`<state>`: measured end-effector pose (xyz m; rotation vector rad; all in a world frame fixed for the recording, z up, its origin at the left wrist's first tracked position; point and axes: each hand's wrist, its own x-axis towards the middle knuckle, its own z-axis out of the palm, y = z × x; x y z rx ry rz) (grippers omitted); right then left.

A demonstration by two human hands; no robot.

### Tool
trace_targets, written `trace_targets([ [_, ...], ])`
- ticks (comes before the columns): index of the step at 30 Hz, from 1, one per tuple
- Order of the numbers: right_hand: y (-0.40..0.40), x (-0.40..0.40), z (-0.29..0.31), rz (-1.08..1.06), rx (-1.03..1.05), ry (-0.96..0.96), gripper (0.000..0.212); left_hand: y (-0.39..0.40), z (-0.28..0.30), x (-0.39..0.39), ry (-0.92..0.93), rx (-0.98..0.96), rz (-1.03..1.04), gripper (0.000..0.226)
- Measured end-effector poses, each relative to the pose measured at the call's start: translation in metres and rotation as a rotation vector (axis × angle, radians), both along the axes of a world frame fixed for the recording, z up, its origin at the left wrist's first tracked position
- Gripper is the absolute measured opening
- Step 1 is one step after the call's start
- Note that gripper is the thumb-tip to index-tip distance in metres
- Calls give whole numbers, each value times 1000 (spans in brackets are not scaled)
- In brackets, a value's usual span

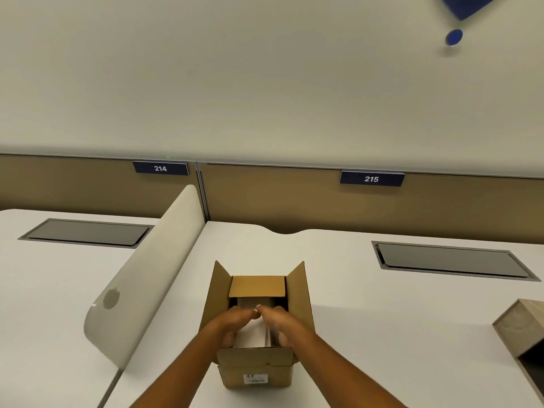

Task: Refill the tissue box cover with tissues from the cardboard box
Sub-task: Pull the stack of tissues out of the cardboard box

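Observation:
An open brown cardboard box (256, 369) stands on the white desk in front of me, its flaps spread upward. Both hands reach down into its open top. My left hand (232, 322) and my right hand (279, 322) close around a white tissue pack (253, 337) inside, fingertips meeting over its far end and thumbs at its near end. A light wood-grain tissue box cover (524, 331) lies at the desk's right edge, partly cut off, with a dark opening facing me.
A curved white divider panel (141, 284) stands left of the box. Dark recessed panels sit in the desk at the right (453, 260) and in the neighbouring desk at the left (85, 232). A tan partition (294, 198) with signs 214 and 215 runs along the back.

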<state>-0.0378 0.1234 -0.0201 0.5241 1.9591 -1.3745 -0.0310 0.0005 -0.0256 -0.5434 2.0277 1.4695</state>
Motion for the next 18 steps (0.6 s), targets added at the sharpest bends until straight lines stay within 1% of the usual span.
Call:
trace_targets([
  [3,-6,-5,-7,19,37,-11,67,-2,-3,-7,-39,-15,-2,66],
  [5,-7,-8,-11,45,49,-4,57,-2,-6,-12,-65,-16,-42,53],
  [7,-8,-10,-14,42,54,-4,51,-1,-10,-16,-84,24,-25,42],
  [9,-7,-12,-17,25,48,-11,49,-1,-13,-19,-98,36,-29,40],
  [11,-6,-13,-19,6,37,-13,50,-1,-14,-19,-154,68,7,34],
  [14,-5,-13,-26,-24,10,-30,50,-3,-18,-17,-209,158,41,14],
  [18,-5,-12,-32,-48,-76,-62,45,-2,-21,-19,-194,195,55,17],
])
